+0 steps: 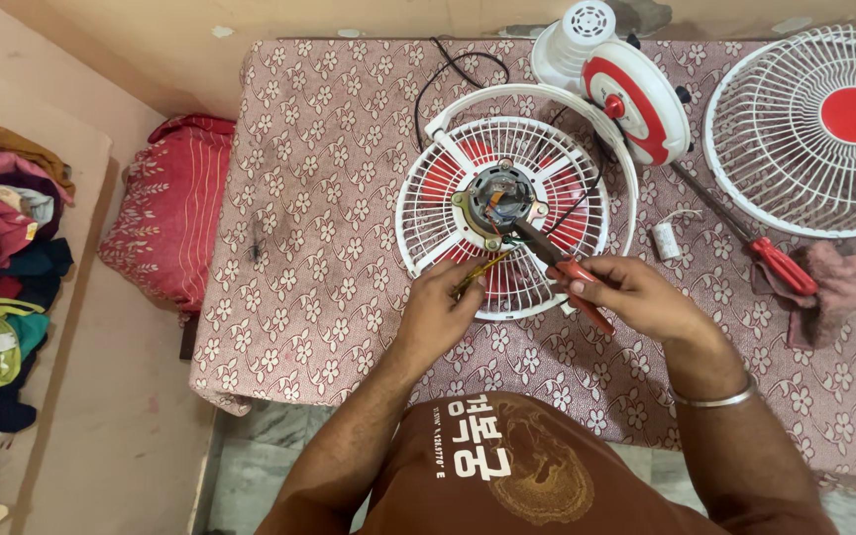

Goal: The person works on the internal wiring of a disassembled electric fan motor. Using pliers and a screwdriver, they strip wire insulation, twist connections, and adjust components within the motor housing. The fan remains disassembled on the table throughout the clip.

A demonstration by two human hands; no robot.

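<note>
Head view: left hand (440, 309) fingers pinch yellow wires (481, 267); right hand (636, 295) grasps red-handled pliers (565, 266), tips just beyond the fingers at the fan motor (497, 201).

No packages, signs or screens in view. Only lettering present: a pale printed patch (468, 451) on the chest of the person's brown shirt, near edge, centre, beside a round tan graphic (547, 474). No label visible on the fan parts.
</note>
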